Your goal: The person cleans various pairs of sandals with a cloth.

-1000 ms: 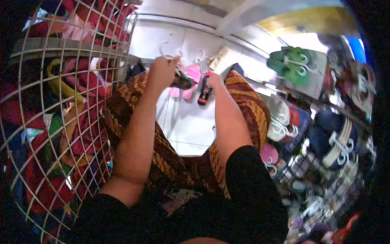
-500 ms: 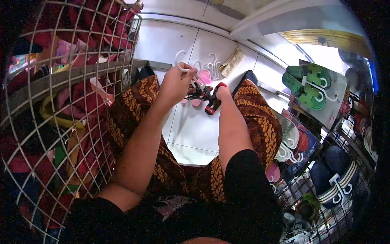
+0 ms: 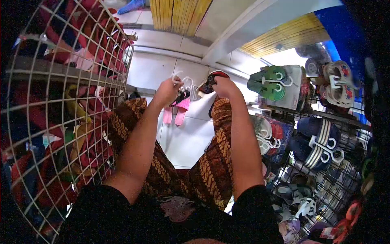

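Observation:
My left hand is closed on a white plastic hanger, with a black strappy piece just below its fingers. Up and to the right, my right hand grips a black sandal with a red edge, held apart from the hanger. Pink sandals lie on the white tiled floor under my left hand. Between my hands, more white hangers rest on the floor.
A wire rack full of dark red items stands at the left. On the right, a mesh rack holds hung footwear, among it green sandals and navy striped slippers. A white door frame crosses the top.
My right hand has moved up and away from my left, taking the black and red sandal with it. My left hand still holds the hanger. The view has shifted.

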Action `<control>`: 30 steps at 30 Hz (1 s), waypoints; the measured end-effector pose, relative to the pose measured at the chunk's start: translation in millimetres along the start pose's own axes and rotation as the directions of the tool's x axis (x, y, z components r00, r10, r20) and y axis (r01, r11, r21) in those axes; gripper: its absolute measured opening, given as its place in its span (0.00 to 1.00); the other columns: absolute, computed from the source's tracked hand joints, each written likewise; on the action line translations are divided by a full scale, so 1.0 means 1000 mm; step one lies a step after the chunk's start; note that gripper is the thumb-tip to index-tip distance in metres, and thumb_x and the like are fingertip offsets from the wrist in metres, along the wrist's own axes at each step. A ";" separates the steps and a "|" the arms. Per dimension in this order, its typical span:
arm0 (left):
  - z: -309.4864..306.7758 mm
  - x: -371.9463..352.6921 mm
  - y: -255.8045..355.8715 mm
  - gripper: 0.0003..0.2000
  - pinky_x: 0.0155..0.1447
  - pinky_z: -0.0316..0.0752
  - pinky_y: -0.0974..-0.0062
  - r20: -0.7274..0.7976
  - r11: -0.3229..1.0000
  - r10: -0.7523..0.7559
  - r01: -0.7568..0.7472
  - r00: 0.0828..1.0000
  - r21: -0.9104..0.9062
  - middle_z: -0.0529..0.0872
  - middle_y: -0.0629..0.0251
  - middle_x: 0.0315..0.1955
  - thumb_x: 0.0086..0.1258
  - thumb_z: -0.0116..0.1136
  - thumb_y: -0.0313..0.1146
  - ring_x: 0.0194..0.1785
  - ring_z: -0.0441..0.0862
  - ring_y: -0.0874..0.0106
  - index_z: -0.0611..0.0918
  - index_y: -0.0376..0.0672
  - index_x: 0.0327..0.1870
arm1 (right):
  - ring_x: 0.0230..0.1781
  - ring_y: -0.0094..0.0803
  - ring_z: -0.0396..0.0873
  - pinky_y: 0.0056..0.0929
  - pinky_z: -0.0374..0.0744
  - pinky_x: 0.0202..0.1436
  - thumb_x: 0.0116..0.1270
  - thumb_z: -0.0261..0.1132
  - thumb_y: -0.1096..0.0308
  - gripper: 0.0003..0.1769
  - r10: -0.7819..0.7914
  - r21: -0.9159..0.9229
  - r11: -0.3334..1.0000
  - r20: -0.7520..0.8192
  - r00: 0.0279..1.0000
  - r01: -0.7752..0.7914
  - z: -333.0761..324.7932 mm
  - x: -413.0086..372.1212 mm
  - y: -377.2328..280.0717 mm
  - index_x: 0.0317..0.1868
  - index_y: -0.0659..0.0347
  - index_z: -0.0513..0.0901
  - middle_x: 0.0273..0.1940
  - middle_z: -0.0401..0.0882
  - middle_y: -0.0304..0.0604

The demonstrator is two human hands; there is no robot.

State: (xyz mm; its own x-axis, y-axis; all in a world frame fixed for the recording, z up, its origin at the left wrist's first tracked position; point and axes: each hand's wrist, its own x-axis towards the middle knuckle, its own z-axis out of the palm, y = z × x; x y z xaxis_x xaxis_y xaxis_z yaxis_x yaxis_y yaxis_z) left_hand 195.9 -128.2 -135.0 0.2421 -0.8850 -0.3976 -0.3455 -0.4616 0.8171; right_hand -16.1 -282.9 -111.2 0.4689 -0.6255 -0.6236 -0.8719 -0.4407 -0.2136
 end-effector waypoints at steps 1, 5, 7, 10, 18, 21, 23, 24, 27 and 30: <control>0.001 -0.006 0.003 0.11 0.44 0.76 0.63 0.036 0.999 0.031 -0.032 0.999 0.031 0.86 0.49 0.32 0.75 0.58 0.38 0.37 0.84 0.58 0.82 0.39 0.46 | 0.54 0.56 0.79 0.46 0.77 0.58 0.67 0.61 0.61 0.21 -0.006 0.091 0.996 -0.162 0.987 0.021 -0.008 -0.025 -0.009 0.56 0.65 0.79 0.51 0.81 0.62; 0.017 -0.022 0.001 0.10 0.36 0.76 0.68 0.142 0.991 0.100 -0.086 0.985 -0.098 0.85 0.57 0.28 0.75 0.58 0.37 0.29 0.82 0.70 0.83 0.39 0.46 | 0.53 0.55 0.79 0.43 0.76 0.59 0.70 0.60 0.66 0.17 0.026 0.256 0.934 -0.744 0.668 0.249 0.025 -0.075 -0.019 0.53 0.68 0.80 0.51 0.82 0.59; 0.019 -0.036 0.009 0.10 0.32 0.76 0.70 0.139 0.981 0.120 -0.096 0.983 -0.167 0.85 0.60 0.27 0.75 0.57 0.36 0.25 0.80 0.74 0.83 0.38 0.46 | 0.52 0.55 0.79 0.42 0.76 0.58 0.70 0.60 0.66 0.17 0.019 0.287 0.891 -0.798 0.602 0.353 0.035 -0.073 -0.025 0.54 0.68 0.81 0.51 0.82 0.58; 0.022 -0.058 0.021 0.11 0.30 0.75 0.70 0.163 0.989 0.089 -0.068 0.982 -0.132 0.85 0.60 0.25 0.76 0.56 0.37 0.25 0.81 0.72 0.84 0.38 0.45 | 0.46 0.56 0.79 0.45 0.77 0.55 0.67 0.61 0.67 0.16 -0.233 0.167 0.854 -0.722 0.651 0.492 0.038 -0.069 -0.035 0.53 0.63 0.83 0.44 0.81 0.57; 0.019 -0.044 -0.012 0.11 0.44 0.79 0.63 0.083 0.891 0.364 -0.373 0.928 0.260 0.87 0.48 0.35 0.71 0.57 0.36 0.40 0.86 0.49 0.86 0.38 0.42 | 0.47 0.52 0.77 0.46 0.74 0.59 0.58 0.62 0.66 0.13 -0.244 0.158 0.839 -0.746 0.620 0.521 0.038 -0.064 -0.049 0.42 0.56 0.88 0.38 0.80 0.52; 0.007 -0.044 -0.008 0.11 0.44 0.79 0.62 0.057 0.966 0.198 -0.205 0.979 0.159 0.87 0.48 0.33 0.71 0.58 0.36 0.39 0.86 0.50 0.86 0.38 0.43 | 0.46 0.51 0.77 0.44 0.74 0.59 0.56 0.63 0.66 0.13 -0.252 0.262 0.789 -0.687 0.681 0.556 0.034 -0.054 -0.037 0.41 0.55 0.88 0.38 0.81 0.52; 0.004 -0.048 0.003 0.11 0.44 0.79 0.61 0.079 0.993 0.049 -0.058 0.996 0.103 0.87 0.48 0.32 0.71 0.59 0.37 0.38 0.85 0.51 0.86 0.39 0.43 | 0.46 0.51 0.78 0.43 0.75 0.58 0.56 0.63 0.66 0.13 -0.299 0.284 0.756 -0.652 0.697 0.590 0.027 -0.061 -0.040 0.41 0.56 0.88 0.39 0.81 0.53; 0.004 -0.047 0.005 0.11 0.44 0.78 0.61 0.084 0.990 0.040 -0.051 0.996 0.129 0.87 0.48 0.32 0.71 0.59 0.37 0.38 0.86 0.51 0.86 0.39 0.43 | 0.45 0.51 0.79 0.43 0.77 0.56 0.56 0.63 0.66 0.13 -0.365 0.187 0.741 -0.694 0.621 0.645 0.033 -0.058 -0.037 0.41 0.57 0.88 0.41 0.81 0.54; 0.008 -0.045 -0.004 0.10 0.43 0.78 0.62 0.053 0.980 0.153 -0.158 0.987 0.119 0.87 0.50 0.31 0.72 0.58 0.34 0.35 0.86 0.54 0.85 0.38 0.43 | 0.50 0.45 0.79 0.36 0.75 0.58 0.61 0.62 0.72 0.13 -0.379 0.487 0.675 -0.415 0.827 0.554 0.026 -0.061 -0.044 0.46 0.59 0.86 0.45 0.80 0.49; 0.013 -0.042 0.004 0.06 0.42 0.77 0.65 0.099 0.994 0.099 -0.103 0.990 0.030 0.86 0.51 0.28 0.72 0.59 0.30 0.33 0.85 0.59 0.83 0.37 0.40 | 0.49 0.43 0.80 0.34 0.76 0.56 0.62 0.62 0.75 0.14 -0.467 0.443 0.653 -0.403 0.787 0.614 0.029 -0.052 -0.047 0.47 0.60 0.86 0.46 0.80 0.49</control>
State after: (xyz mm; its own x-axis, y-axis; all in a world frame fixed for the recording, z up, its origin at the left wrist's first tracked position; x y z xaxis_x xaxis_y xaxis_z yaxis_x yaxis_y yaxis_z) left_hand 172.8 -93.1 -120.4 0.1155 -0.9281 -0.3539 -0.3951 -0.3698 0.8409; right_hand -3.7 -211.4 -90.4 0.8332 -0.5460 -0.0878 -0.3438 -0.3870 -0.8556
